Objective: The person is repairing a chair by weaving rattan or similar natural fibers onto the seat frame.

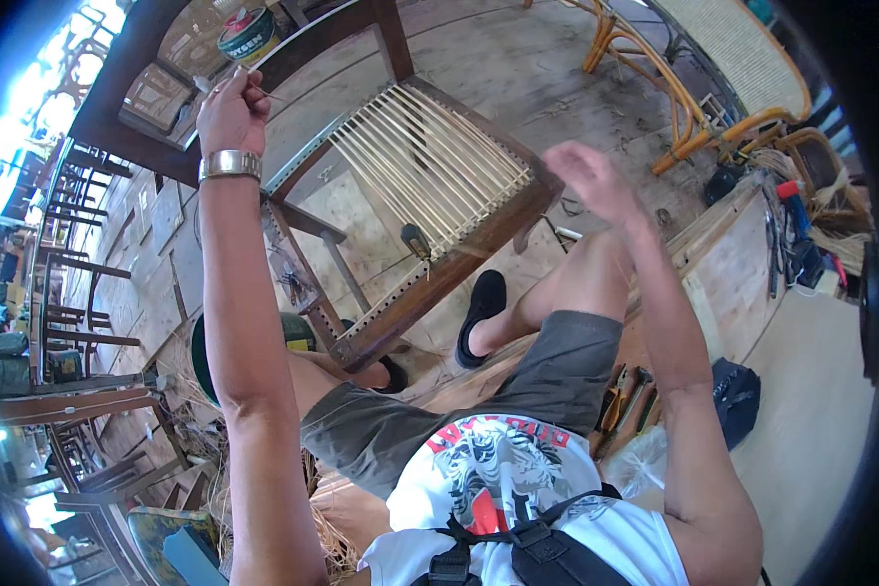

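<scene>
In front of me a dark wooden chair frame [449, 276] has pale cane strands [430, 161] strung side by side across part of its seat, with rows of small holes along its rails. My left hand [234, 112], wearing a metal-banded watch, is raised near the chair's backrest [308, 61]. Its fingers are pinched on a thin strand [272, 96], whose ends I cannot follow. By the seat's right corner is my right hand [596, 181], its fingers blurred. A small dark object with a yellowish face [415, 240] sits at the near edge of the strands.
A paint can [248, 35] stands behind the backrest. Rattan furniture [645, 73] is at the far right. Hand tools [623, 405] lie beside my thigh, near a black bag [735, 398]. More tools [796, 239] are on the right-hand boards. Several chair frames [83, 259] crowd the left.
</scene>
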`<state>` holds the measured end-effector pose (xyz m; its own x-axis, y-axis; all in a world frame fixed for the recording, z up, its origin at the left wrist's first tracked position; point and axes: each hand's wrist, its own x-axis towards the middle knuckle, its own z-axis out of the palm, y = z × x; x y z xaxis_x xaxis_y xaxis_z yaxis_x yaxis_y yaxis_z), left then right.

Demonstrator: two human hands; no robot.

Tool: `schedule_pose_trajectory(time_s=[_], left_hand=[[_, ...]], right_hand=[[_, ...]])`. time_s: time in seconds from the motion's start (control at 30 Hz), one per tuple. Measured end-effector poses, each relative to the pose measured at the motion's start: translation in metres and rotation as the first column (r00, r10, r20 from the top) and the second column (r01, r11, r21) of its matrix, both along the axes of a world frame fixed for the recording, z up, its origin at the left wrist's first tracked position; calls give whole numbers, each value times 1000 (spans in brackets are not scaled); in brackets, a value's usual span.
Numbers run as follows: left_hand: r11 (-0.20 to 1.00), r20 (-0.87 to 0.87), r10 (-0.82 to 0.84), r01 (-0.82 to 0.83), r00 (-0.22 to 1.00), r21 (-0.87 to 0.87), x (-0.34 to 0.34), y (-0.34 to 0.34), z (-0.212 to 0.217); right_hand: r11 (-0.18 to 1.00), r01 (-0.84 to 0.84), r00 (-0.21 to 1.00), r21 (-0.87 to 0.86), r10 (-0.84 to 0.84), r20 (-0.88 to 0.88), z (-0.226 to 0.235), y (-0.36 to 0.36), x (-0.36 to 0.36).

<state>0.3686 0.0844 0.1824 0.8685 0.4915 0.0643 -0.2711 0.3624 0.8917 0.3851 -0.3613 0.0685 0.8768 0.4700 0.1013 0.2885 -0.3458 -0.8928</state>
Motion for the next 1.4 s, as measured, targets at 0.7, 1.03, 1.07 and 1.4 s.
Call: schedule_pose_trajectory(time_s=[0.7,1.03,1.07,1.4], left_hand=[[-177,47,535,57,843,983,-5,48,-125],[552,-376,586,-14,718,834,40,79,-164],[546,-374,602,-22,706,837,43,79,-165],[890,-382,250,-55,890,453,45,74,-193]], right_hand=[[984,174,955,-40,-159,251,45,-4,-18],[893,367,813,-262,-171,557,138,-49,36],[894,362,815,-265,-165,555,140,-52,36],[848,462,740,-260,-207,640,123,-79,41]])
